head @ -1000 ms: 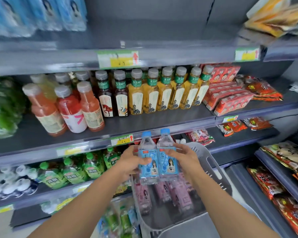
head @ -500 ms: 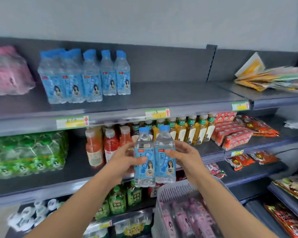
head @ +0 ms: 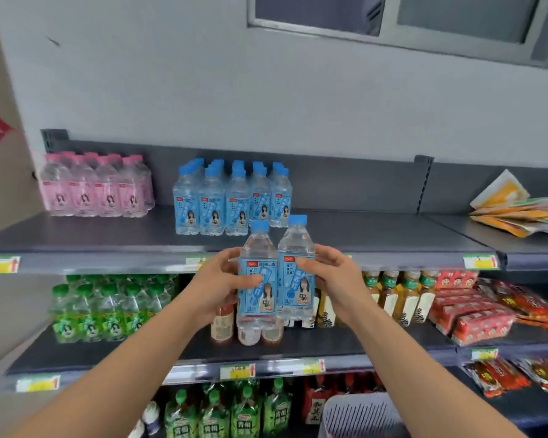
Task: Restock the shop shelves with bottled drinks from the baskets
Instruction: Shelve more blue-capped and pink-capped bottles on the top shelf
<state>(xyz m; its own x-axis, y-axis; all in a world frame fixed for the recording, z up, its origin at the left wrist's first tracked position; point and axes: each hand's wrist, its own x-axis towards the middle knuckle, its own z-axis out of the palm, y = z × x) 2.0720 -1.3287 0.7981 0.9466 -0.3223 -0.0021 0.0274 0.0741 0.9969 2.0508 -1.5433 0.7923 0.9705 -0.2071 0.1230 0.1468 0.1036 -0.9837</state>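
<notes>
my left hand (head: 217,286) grips one upright blue-capped bottle (head: 258,279), my right hand (head: 336,279) its twin (head: 296,273); the blue row (head: 231,200) on the top shelf (head: 361,235) lies up and ahead, slightly left, nearer my left hand.

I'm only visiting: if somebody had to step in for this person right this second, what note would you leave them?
The left grip holds one blue-capped bottle and the right grip holds a second bottle of the same kind, both upright, side by side, raised in front of the top shelf.
Done: two bottles are in hand; a matching blue group already stands on that shelf.
Left: probably set these two beside that group, where bare shelf shows to its right, then return to the basket at lower right; its contents barely show.
</notes>
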